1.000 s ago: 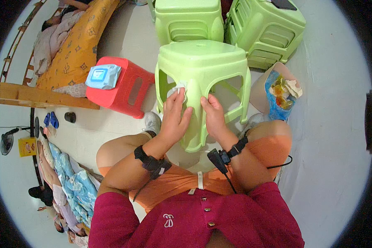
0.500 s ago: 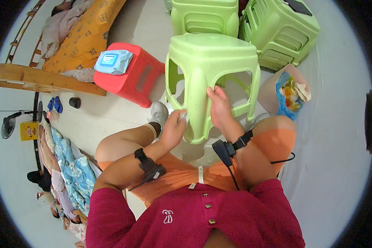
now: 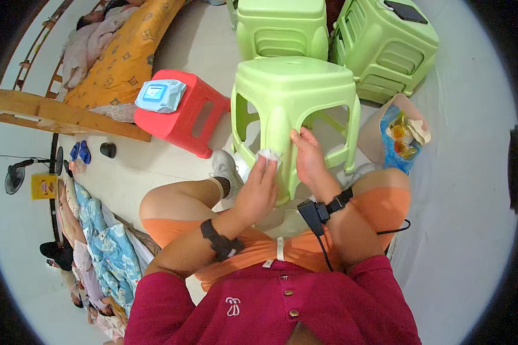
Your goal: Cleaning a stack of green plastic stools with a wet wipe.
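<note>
A light green plastic stool (image 3: pixel 296 72) stands upright between my knees. My left hand (image 3: pixel 258 192) presses a crumpled white wipe (image 3: pixel 269 154) against the stool's near leg, with the fingers laid together over it. On the other edge of that same leg, my right hand (image 3: pixel 311 158) is closed, thumb in front and fingers curled round behind. Part of the wipe is covered by my left fingers. A blue-and-white pack of wipes (image 3: pixel 160 95) rests on a red stool (image 3: pixel 184 115) at the left.
More green stools (image 3: pixel 282 29) stand behind, and a stack (image 3: pixel 385 46) at the far right bears a dark flat object (image 3: pixel 406 11). A pinkish bin (image 3: pixel 376 135) with a blue liner and rubbish stands right of the stool. A wooden bed frame (image 3: pixel 69 115) lies at left.
My left hand has moved right, from beside the leg onto its front face, bringing the wipe into clearer view. My right hand keeps its grip; the whole view has shifted slightly.
</note>
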`<state>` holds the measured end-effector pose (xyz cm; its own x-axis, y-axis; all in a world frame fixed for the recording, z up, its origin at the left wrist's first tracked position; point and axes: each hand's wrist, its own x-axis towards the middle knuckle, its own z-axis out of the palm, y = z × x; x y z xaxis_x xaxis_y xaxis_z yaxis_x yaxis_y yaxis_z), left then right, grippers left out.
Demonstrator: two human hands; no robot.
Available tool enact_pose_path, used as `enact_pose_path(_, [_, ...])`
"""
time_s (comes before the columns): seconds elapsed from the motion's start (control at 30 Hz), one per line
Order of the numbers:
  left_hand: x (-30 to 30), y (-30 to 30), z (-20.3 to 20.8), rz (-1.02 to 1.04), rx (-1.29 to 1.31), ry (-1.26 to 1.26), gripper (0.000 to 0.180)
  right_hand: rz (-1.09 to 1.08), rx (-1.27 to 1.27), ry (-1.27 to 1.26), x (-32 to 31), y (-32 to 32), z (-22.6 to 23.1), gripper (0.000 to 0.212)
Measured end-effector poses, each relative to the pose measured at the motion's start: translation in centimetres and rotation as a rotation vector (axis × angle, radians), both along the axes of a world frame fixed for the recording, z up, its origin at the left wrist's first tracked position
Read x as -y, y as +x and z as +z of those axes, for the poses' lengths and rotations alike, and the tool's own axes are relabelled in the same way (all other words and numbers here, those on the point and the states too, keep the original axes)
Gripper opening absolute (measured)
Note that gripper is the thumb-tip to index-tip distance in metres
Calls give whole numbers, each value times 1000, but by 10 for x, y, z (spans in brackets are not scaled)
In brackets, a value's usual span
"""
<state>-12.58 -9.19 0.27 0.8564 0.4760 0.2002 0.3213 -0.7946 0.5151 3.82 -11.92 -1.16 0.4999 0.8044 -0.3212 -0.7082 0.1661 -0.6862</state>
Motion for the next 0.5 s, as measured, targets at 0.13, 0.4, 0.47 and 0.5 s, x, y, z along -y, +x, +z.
enact_pose_path(0.13, [2, 0, 6, -34, 10, -53, 62, -14, -12, -5, 0, 4, -1, 21])
enact_pose_path(0.4, [-70, 85, 46, 122, 53, 158, 77, 140, 53, -12, 7, -6, -7, 34])
enact_pose_path(0.47, [-73, 94, 49, 236, 91, 108, 84, 258, 265, -283, 7, -8, -3, 41])
enact_pose_path(0.5, [-74, 97, 46, 288, 70, 115, 91, 414, 398, -242, 7, -2, -31, 46])
